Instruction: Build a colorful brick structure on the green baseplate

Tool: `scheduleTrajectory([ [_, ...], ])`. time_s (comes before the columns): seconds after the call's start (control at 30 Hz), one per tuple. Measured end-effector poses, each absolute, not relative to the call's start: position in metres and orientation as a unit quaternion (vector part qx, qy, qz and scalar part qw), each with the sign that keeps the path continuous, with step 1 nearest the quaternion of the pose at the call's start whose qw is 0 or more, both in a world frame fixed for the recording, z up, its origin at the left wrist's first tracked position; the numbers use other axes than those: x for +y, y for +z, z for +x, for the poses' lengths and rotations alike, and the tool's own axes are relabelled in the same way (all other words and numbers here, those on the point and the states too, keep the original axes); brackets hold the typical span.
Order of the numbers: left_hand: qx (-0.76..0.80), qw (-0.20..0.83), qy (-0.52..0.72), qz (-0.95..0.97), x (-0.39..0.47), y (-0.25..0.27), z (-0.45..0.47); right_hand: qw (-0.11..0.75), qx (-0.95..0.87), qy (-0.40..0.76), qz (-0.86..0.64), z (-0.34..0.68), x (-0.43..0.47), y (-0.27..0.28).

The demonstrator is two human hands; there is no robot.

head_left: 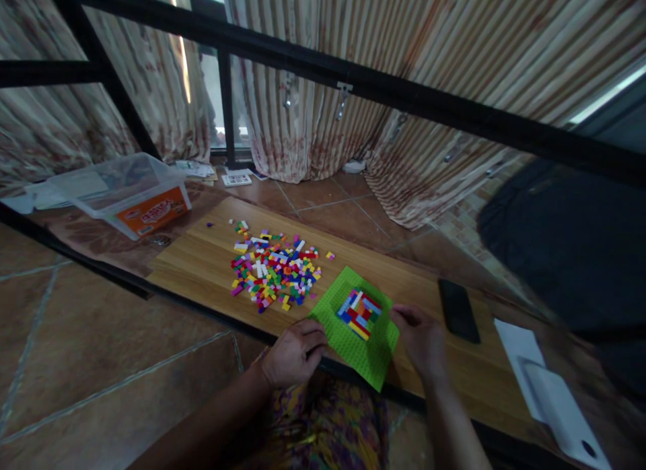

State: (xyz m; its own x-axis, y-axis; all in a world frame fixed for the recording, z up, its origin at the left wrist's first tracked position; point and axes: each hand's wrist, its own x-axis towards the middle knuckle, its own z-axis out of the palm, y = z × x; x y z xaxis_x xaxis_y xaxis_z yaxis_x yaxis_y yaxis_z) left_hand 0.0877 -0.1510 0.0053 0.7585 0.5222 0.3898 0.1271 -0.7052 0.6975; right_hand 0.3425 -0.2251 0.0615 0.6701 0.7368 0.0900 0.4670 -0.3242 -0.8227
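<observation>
The only lettering I can pick out is on the orange label (151, 211) stuck to the front of the clear plastic box (144, 170): one row of bold white characters, which look Chinese to me, with tiny, smeared marks near them, and I cannot read any of it for certain. On the floor near the window, a white card (236, 179) carries dark, blocky print, too small for me to tell whether it is words, numbers or a pattern. I can read no brand or number with certainty.
</observation>
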Motion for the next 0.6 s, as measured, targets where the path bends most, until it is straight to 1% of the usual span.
scheduleTrajectory([
  [0.2,0.195,0.337,0.299,0.871,-0.151,0.004,0.088,0.425,-0.38,0.148,-0.808,0.358,-0.225,0.044],
  [0.6,0.194,0.325,0.306,0.874,-0.151,0.003,0.09,0.364,-0.469,0.141,-0.792,0.349,-0.215,0.04],
])
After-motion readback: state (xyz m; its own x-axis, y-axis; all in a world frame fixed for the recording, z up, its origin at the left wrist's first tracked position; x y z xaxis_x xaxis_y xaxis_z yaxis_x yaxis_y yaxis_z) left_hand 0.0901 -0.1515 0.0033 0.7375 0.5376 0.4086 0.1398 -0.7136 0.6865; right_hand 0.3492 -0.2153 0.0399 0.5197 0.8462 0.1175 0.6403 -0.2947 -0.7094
